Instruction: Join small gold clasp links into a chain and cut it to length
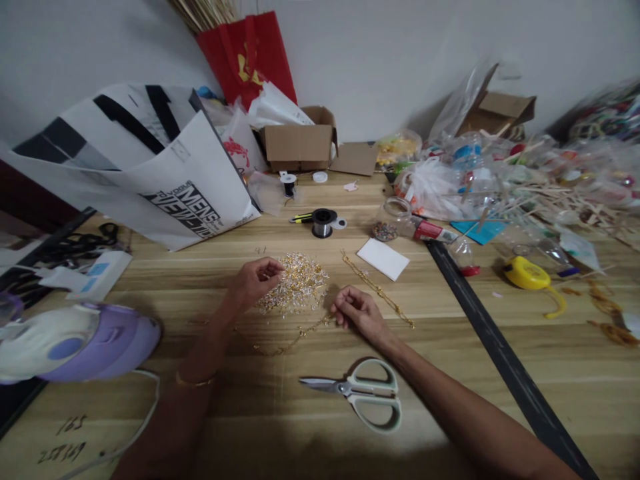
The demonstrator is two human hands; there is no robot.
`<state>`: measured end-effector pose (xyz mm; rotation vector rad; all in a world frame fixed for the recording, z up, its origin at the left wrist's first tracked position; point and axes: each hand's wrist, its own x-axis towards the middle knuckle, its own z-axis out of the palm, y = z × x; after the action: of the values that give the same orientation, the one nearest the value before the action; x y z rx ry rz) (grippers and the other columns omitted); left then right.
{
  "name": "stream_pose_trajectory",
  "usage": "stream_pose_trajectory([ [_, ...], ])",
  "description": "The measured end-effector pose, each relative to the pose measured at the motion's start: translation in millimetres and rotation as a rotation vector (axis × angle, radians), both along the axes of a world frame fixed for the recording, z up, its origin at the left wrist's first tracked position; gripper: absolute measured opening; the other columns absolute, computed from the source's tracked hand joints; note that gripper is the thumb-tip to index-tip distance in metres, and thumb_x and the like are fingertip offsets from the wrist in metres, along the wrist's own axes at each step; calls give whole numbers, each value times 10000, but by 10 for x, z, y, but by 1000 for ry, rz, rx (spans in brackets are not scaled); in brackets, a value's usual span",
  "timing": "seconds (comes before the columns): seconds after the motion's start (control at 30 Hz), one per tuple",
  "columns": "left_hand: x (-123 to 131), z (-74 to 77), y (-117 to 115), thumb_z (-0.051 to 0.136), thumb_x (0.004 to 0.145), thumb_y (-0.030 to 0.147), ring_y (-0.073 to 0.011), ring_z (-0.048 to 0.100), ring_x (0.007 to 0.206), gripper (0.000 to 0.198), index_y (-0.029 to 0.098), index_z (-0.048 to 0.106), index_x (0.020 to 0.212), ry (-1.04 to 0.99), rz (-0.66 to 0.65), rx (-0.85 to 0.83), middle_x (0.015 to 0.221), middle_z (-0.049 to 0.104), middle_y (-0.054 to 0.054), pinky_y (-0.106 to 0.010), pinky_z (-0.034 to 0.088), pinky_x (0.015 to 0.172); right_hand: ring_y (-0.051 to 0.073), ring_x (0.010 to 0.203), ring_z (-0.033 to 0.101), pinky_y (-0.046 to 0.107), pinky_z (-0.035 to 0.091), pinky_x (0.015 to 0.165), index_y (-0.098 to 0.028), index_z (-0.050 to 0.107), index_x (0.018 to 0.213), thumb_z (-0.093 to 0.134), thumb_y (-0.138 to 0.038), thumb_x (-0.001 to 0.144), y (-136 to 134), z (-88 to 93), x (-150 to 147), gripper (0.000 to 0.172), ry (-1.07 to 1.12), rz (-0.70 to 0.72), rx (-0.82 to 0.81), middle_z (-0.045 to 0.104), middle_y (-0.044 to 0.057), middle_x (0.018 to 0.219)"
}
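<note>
A loose pile of clear and gold beads lies on the wooden table. My left hand is at the pile's left edge, thumb and fingers pinched together; whatever they hold is too small to make out. To the right of the pile, my right hand is closed on the end of a thin beaded strand, which curves across the table below the pile. A finished-looking gold beaded chain lies beyond my right hand. Scissors with pale handles rest nearer to me, blades pointing left.
Behind the pile are a wire spool, a jar of beads and a white card. A large paper bag and a purple-white appliance stand left. Plastic clutter and a yellow tape measure lie right.
</note>
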<state>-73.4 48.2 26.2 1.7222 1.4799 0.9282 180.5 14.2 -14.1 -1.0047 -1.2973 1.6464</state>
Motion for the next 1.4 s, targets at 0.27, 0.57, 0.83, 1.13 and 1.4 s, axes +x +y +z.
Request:
stream_pose_trajectory([
  [0.27,-24,-43,10,613,699,308,-134,589,670,222,139,627,842,-67,33,4,736,631,-27,-244,471,621,71,422,493,168,388,394,-158,522,719,621,-486,760,-4,5,-12,344,-1,-8,8,555,-24,531],
  [0.57,2,-93,-6,544,746,244,-142,578,702,123,166,638,757,331,17,97,762,643,-25,-258,449,662,72,435,503,170,396,393,-165,510,719,629,-492,749,3,-16,-6,349,14,-5,-9,587,-10,585],
  [0.83,83,-84,-41,556,769,194,-182,525,771,116,180,638,688,592,-321,168,703,594,-34,-302,396,757,70,449,510,167,398,403,-164,512,743,627,-472,760,7,-29,1,329,12,6,-5,602,-4,625],
  [1.13,140,-127,-92,512,778,161,-177,494,718,114,166,583,688,666,-288,132,698,550,-31,-295,380,697,74,423,492,174,391,407,-159,528,720,601,-483,780,6,-6,-2,338,-10,14,9,554,-24,522],
  [1.4,111,-117,-61,499,778,231,-135,515,650,137,156,585,703,395,-119,59,699,578,-19,-246,400,607,72,441,507,172,405,399,-167,517,726,614,-483,768,8,-24,-6,333,6,4,16,584,-15,584],
])
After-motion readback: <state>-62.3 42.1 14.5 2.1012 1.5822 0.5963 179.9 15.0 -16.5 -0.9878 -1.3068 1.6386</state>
